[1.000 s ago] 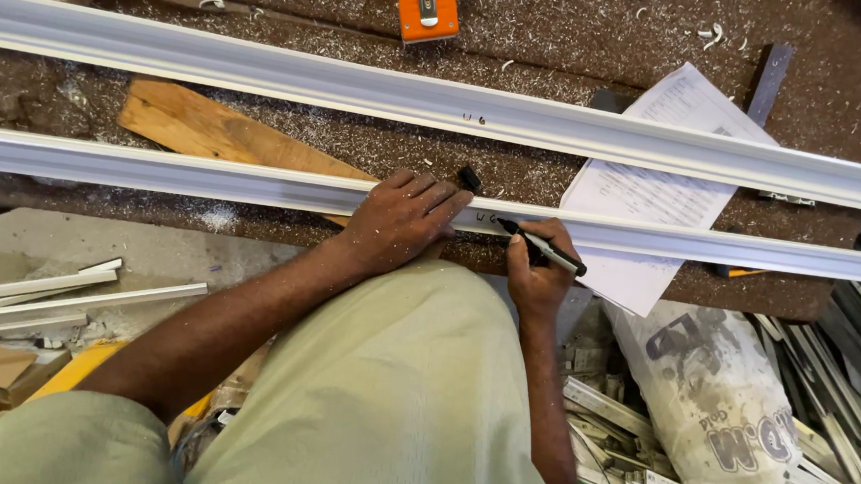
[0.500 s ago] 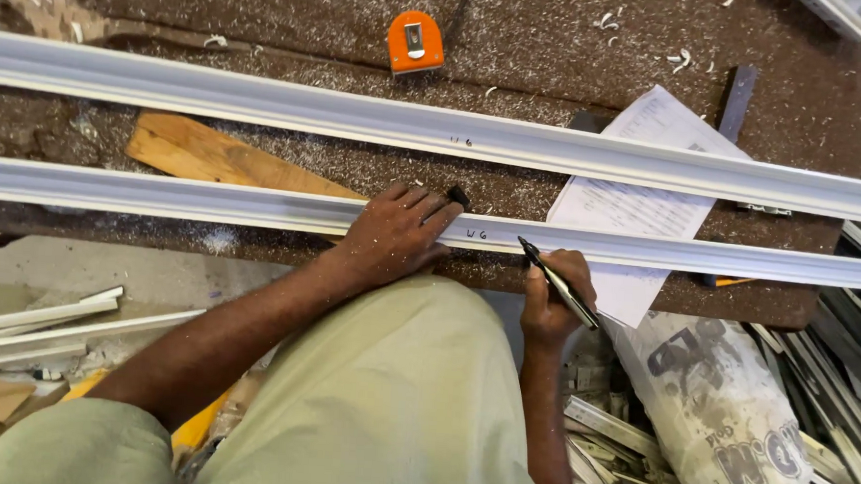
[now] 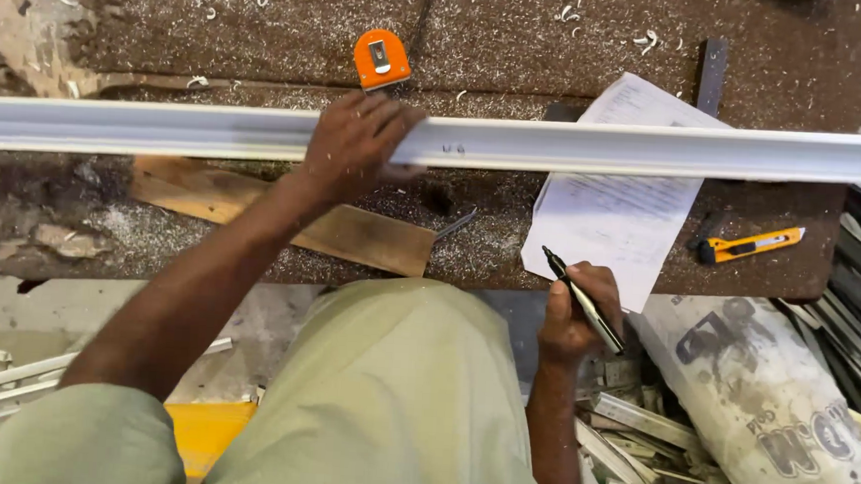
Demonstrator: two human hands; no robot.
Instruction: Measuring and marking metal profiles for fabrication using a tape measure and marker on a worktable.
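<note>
Left hand (image 3: 357, 140) pressed flat over the long white metal profile (image 3: 602, 148) lying across the bench.
I see my right hand (image 3: 574, 313) pinching a black marker pen (image 3: 585, 299), well below that hold, by white paper (image 3: 614, 212).

The white profile (image 3: 573, 146) runs off both picture edges; the left hand (image 3: 357, 145) hides a section; the small mark on it is illegible.

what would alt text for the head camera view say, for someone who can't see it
Seen from above, a person's left hand presses on a long white metal profile lying across a shavings-strewn workbench, while the right hand holds a black marker off it. An orange tape measure, paper sheet and orange utility knife lie nearby.
</note>
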